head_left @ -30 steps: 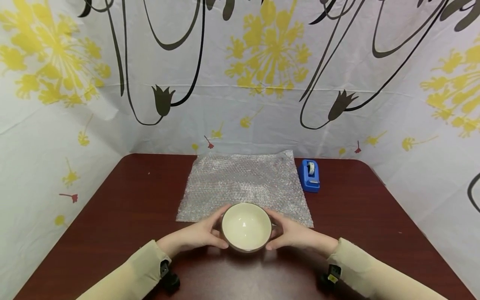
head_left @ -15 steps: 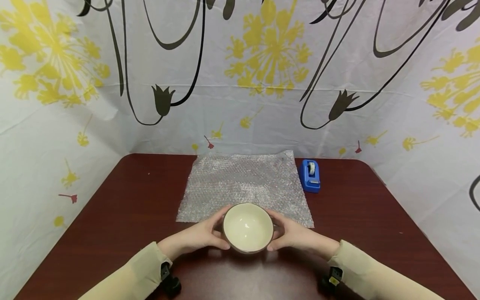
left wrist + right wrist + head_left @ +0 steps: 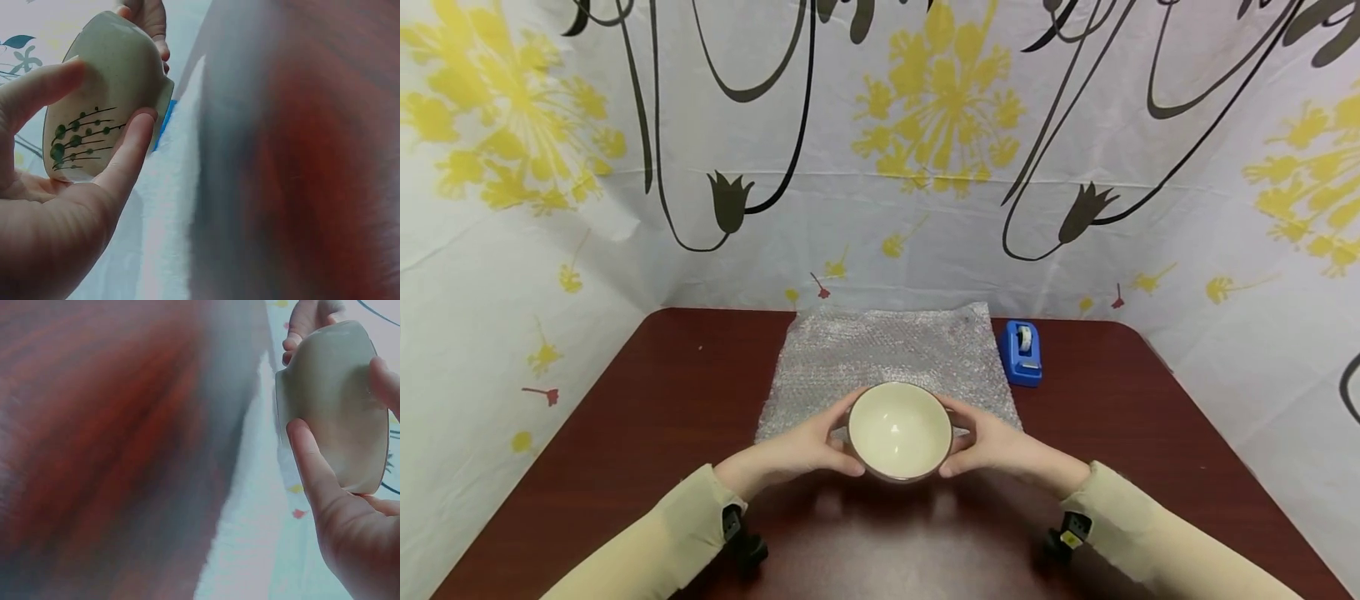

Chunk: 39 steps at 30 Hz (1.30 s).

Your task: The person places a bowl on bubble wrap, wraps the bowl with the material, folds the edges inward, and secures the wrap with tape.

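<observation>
A cream-glazed ceramic bowl (image 3: 900,432) with a thin brown rim faces up towards me in the head view. My left hand (image 3: 812,442) grips its left side and my right hand (image 3: 996,442) its right side, thumbs near and fingers farther round. In the left wrist view the bowl's outer wall (image 3: 128,62) carries a painted sprig of green dots and dark lines. Plain glaze shows on the wall (image 3: 340,400) in the right wrist view, where the small foot is visible too. The bowl is held above the table, close to the near edge of the bubble wrap sheet (image 3: 880,350).
The bubble wrap lies flat at the back middle of the dark red-brown table (image 3: 700,383). Beside its right edge stands a blue tape dispenser (image 3: 1021,358) with a roll in it. A white flowered cloth (image 3: 820,142) hangs behind and at both sides.
Over the last half second both hands have lifted the bowl and moved it slightly forward. It now overlaps more of the bubble wrap, which has stayed put.
</observation>
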Motion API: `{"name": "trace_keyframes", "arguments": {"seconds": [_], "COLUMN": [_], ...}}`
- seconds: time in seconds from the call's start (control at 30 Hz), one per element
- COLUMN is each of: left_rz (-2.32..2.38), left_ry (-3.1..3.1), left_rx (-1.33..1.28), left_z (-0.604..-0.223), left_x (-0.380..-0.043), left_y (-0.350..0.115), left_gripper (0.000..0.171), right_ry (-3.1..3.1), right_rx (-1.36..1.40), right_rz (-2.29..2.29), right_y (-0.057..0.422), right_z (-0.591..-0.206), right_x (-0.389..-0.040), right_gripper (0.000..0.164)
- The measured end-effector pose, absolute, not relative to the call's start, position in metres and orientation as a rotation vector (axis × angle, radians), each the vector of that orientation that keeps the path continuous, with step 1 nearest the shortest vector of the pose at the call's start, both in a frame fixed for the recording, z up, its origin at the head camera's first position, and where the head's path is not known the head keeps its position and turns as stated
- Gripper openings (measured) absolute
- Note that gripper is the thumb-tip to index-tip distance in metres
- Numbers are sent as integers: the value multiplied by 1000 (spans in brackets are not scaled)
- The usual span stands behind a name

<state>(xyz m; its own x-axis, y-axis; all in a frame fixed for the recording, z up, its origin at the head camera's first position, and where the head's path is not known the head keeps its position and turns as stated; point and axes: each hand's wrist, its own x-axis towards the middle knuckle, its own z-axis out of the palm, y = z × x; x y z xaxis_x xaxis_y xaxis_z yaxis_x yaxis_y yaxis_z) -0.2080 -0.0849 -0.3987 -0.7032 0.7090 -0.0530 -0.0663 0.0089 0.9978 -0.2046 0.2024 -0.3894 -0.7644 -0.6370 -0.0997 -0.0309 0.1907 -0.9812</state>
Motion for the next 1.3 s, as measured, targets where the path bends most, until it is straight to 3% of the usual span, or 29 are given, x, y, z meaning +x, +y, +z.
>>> {"name": "trace_keyframes", "arguments": {"seconds": [0.47,1.3], "left_rz": [1824,1790], "left_ry": [1700,1912], "left_rx": [730,612], "left_z": [-370,-357], "left_x": [-238,-322], "left_y": [-86,-70], "left_gripper": [104,94], "right_ry": [1996,1920], "right_rx": [-593,-447], "right_rz": [-1687,-1825], "right_y": [202,199], "right_z": [-352,-342], "right_x": [-231,-309], "right_gripper": [91,85]}}
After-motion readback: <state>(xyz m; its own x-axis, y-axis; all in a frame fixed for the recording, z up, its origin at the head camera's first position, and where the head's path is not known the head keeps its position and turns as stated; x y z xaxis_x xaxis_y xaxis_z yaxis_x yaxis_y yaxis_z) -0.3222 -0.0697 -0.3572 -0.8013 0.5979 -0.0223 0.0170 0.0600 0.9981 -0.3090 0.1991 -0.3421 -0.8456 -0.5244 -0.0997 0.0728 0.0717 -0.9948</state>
